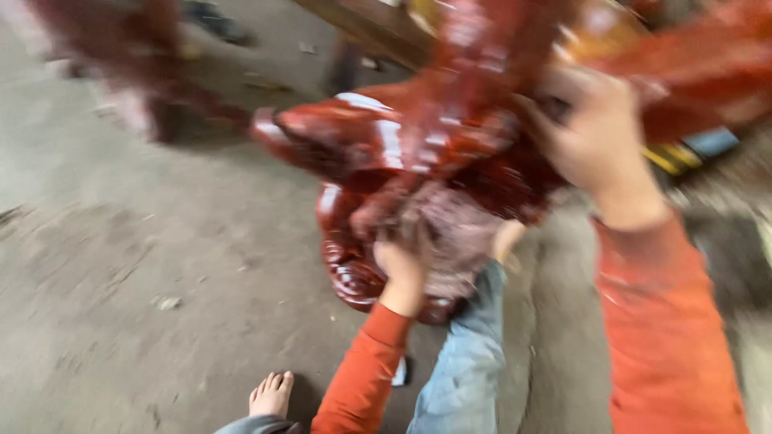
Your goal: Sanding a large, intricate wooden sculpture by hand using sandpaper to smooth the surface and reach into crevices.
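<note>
While the whole view smears with motion, I have both hands on a glossy dark-red carved wooden furniture piece [386, 153] that sits low over the concrete floor [121, 241], just ahead of my knee. My left hand [400, 273] presses a dull reddish rag [450, 233] up against its curved lower part, fingers closed on the cloth. My right hand [595, 137] grips the upper part, clenched round it to steady it. I judge I am mid-wipe on the carving; the next stroke calls for a firm brace above and even pressure below. Blur hides the carving's detail, my right fingertips and the objects behind. My bare foot [272, 394] shows below.
</note>
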